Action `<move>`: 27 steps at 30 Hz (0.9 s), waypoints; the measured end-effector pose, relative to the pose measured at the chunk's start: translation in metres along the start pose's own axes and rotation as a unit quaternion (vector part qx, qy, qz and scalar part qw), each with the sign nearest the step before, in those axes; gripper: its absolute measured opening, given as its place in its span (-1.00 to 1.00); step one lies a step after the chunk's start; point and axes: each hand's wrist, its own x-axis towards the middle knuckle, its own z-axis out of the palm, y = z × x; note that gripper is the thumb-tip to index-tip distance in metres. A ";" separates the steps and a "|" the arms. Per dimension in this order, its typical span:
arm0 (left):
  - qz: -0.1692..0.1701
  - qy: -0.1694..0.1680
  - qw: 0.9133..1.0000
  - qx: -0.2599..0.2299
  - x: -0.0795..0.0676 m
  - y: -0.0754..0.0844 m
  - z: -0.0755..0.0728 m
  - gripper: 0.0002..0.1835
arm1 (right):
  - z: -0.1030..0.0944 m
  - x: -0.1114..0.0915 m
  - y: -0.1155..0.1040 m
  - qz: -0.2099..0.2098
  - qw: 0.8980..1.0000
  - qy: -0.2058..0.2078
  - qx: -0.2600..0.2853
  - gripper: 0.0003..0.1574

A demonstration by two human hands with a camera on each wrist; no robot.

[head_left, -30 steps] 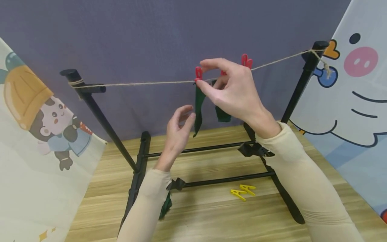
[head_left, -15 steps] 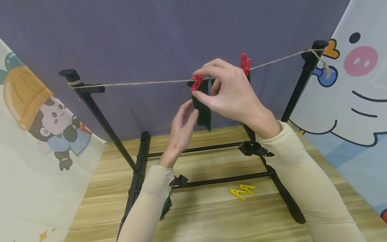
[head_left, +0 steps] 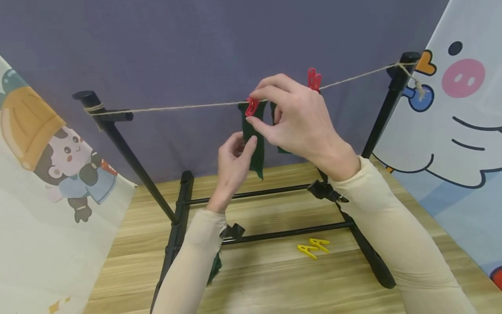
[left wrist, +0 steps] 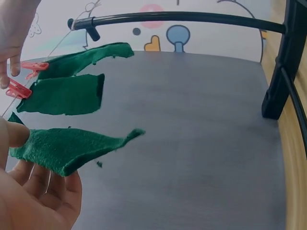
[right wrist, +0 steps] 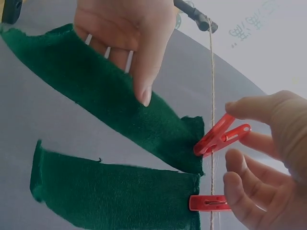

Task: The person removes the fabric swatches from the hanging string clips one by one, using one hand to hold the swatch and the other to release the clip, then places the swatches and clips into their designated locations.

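Observation:
In the head view my right hand [head_left: 302, 115] pinches a red clothespin [head_left: 251, 107] by its handles, thumb on one and a finger on the other. The clothespin sits on the twine [head_left: 176, 107] and the top edge of a green cloth strip [head_left: 256, 153]. My left hand [head_left: 233, 168] holds that strip lower down, between thumb and fingers; the left wrist view shows the thumb over the cloth [left wrist: 72, 143]. Beside it a second green strip [right wrist: 120, 194] hangs from another red clothespin [right wrist: 206, 203]. A third green piece [left wrist: 86, 60] hangs beyond.
Black posts [head_left: 133, 161] of a frame carry the twine. A further red clothespin [head_left: 313, 80] stands on the line right of my hand. Yellow clothespins [head_left: 307, 250] lie on the wooden tabletop [head_left: 266, 283]. A dark green cloth [head_left: 215, 268] lies partly behind my left forearm.
The red clothespin has tipped from upright to pointing down toward me. The strip has turned from edge-on to face-on, and my left hand has moved up and taken hold of it.

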 end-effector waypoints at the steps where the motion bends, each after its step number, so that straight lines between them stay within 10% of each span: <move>1: 0.002 0.002 1.000 0.003 0.001 0.001 0.000 -0.77 | 0.000 0.000 0.000 -0.001 1.000 0.007 -0.002 -0.62; 27: 0.004 0.023 1.000 -0.018 0.021 0.026 -0.013 -0.76 | 0.001 0.001 0.009 -0.011 0.993 0.107 0.053 -0.68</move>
